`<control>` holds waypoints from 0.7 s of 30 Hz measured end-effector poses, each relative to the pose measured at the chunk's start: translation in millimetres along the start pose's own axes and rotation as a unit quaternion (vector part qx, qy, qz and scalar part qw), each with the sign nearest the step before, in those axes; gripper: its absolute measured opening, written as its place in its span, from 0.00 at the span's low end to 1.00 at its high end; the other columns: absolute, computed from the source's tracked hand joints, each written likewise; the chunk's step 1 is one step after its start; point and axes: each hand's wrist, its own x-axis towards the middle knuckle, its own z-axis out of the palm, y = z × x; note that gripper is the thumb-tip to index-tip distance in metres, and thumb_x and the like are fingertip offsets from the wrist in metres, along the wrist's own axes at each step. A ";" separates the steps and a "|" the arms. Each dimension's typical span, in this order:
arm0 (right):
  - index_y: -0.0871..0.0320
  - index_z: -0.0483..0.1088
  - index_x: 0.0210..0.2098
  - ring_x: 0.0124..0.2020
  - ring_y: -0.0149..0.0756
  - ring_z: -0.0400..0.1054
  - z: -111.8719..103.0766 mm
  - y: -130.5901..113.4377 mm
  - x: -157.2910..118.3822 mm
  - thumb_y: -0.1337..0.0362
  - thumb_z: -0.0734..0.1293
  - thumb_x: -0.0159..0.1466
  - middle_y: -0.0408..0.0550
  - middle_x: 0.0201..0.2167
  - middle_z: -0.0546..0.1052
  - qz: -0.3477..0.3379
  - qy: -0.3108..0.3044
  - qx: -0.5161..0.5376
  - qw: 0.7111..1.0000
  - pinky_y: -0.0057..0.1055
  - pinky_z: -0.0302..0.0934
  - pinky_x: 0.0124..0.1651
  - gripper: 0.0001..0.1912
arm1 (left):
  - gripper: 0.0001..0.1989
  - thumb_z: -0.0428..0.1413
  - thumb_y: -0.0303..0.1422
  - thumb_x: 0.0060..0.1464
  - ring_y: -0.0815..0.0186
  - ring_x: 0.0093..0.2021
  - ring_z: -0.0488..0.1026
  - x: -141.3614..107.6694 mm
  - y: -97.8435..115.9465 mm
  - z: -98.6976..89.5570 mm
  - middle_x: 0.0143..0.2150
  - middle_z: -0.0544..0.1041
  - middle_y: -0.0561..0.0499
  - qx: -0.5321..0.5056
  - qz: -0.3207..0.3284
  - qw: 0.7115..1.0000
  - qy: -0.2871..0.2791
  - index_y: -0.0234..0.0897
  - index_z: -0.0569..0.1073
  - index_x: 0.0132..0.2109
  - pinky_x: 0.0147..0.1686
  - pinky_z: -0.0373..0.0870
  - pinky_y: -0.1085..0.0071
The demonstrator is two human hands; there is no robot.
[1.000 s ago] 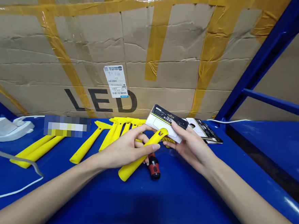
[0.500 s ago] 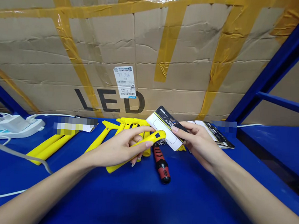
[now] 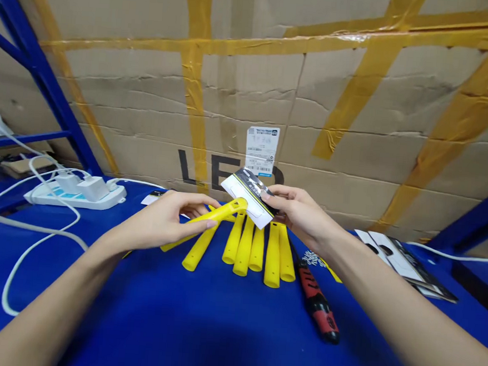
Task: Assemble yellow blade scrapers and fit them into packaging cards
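- Left hand [image 3: 161,220] grasping yellow plastic scraper handle [image 3: 219,216], at 12 o'clock from wrist: light, stiff, best held by shaft
- Right hand [image 3: 298,212] pinching thin packaging card [image 3: 249,197] at 2 o'clock from handle
- Yellow handles [image 3: 256,251] at 6 o'clock, red screwdriver [image 3: 317,302] at 5 o'clock, on blue shelf [image 3: 217,326]

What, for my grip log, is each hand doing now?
Left hand: closed, holding a yellow plastic scraper handle.
Right hand: closed, holding a white-and-black card.

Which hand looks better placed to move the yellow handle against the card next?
Probably the left: the left hand grips the yellow plastic handle, its tip at the white-and-black printed card. The right hand is occupied holding that card.
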 end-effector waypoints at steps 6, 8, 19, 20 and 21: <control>0.59 0.75 0.32 0.30 0.32 0.74 61.6 -6.3 54.1 0.72 0.67 0.66 0.47 0.29 0.80 -0.005 0.017 -0.047 0.999 0.29 0.70 0.34 0.07 | 0.20 0.52 0.48 0.62 0.60 0.40 0.79 -12.6 -27.1 -29.6 0.41 0.84 0.51 0.139 -0.002 0.988 0.072 0.41 0.80 0.48 0.41 0.71 0.69; 0.59 0.74 0.33 0.28 0.32 0.73 76.6 -3.1 70.0 0.72 0.66 0.67 0.48 0.29 0.79 0.011 0.014 -0.056 0.998 0.28 0.69 0.31 0.07 | 0.24 0.46 0.50 0.65 0.58 0.39 0.79 -12.6 -41.0 -37.2 0.40 0.84 0.50 0.161 -0.045 0.983 0.079 0.41 0.81 0.44 0.40 0.70 0.67; 0.62 0.74 0.42 0.34 0.32 0.73 135.4 44.0 105.6 0.67 0.67 0.69 0.48 0.37 0.78 0.104 -0.056 -0.110 0.987 0.29 0.71 0.34 0.05 | 0.37 0.32 0.51 0.66 0.47 0.64 0.70 -13.4 -112.9 -45.0 0.64 0.72 0.37 0.218 -0.286 0.933 0.027 0.32 0.72 0.61 0.61 0.63 0.54; 0.62 0.73 0.46 0.36 0.33 0.74 141.4 48.4 108.3 0.64 0.67 0.70 0.48 0.41 0.78 0.110 -0.062 -0.117 0.985 0.32 0.72 0.37 0.09 | 0.38 0.31 0.53 0.65 0.47 0.64 0.70 -13.4 -113.4 -44.1 0.65 0.72 0.38 0.212 -0.286 0.934 0.024 0.33 0.72 0.62 0.61 0.63 0.54; 0.62 0.72 0.49 0.39 0.35 0.74 147.2 52.3 111.4 0.62 0.67 0.70 0.49 0.44 0.77 0.112 -0.068 -0.124 0.984 0.35 0.73 0.40 0.11 | 0.39 0.31 0.55 0.65 0.47 0.63 0.70 -13.7 -113.8 -43.6 0.64 0.72 0.38 0.207 -0.284 0.936 0.022 0.34 0.72 0.62 0.61 0.63 0.55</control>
